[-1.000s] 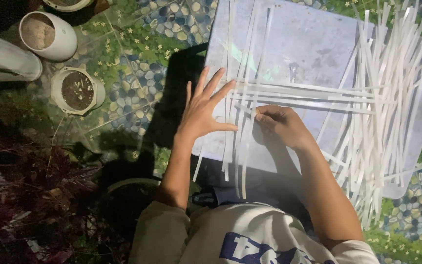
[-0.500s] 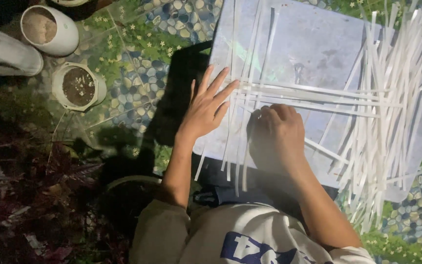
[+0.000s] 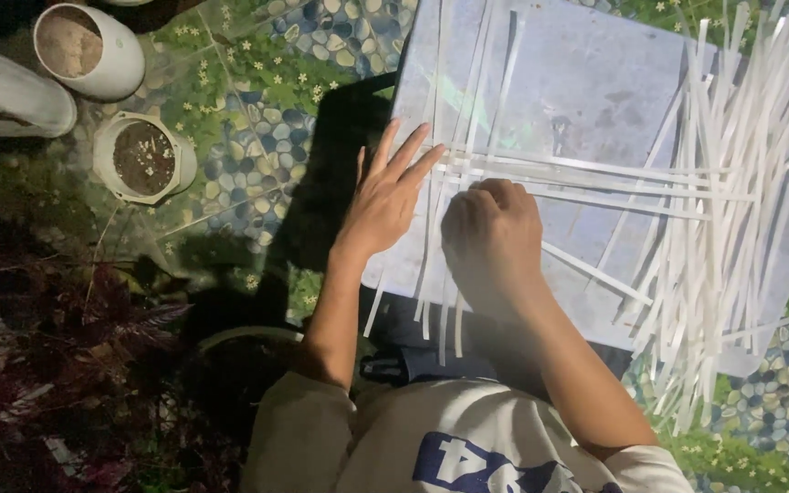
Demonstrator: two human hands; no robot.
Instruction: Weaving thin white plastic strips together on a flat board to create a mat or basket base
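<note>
My left hand [image 3: 388,194] lies flat with fingers spread on the left edge of a pale grey board [image 3: 586,82], pressing down several long white strips [image 3: 481,82] that run away from me. My right hand [image 3: 492,236] is curled, knuckles up, over the spot where a few crosswise white strips [image 3: 595,173] meet the lengthwise ones; its fingertips are hidden, seemingly pinching a strip. A loose heap of white strips [image 3: 741,201] covers the right part of the board.
The board rests on a floor covering with a pebble and flower pattern [image 3: 257,100]. Two white pots [image 3: 89,50] [image 3: 143,157] with soil stand at the upper left. Dark red foliage [image 3: 38,365] fills the lower left. A dark strap [image 3: 413,365] lies by my lap.
My right hand has slid left and curled tighter over the strip crossing. The view has shifted slightly; my left hand stays spread in place.
</note>
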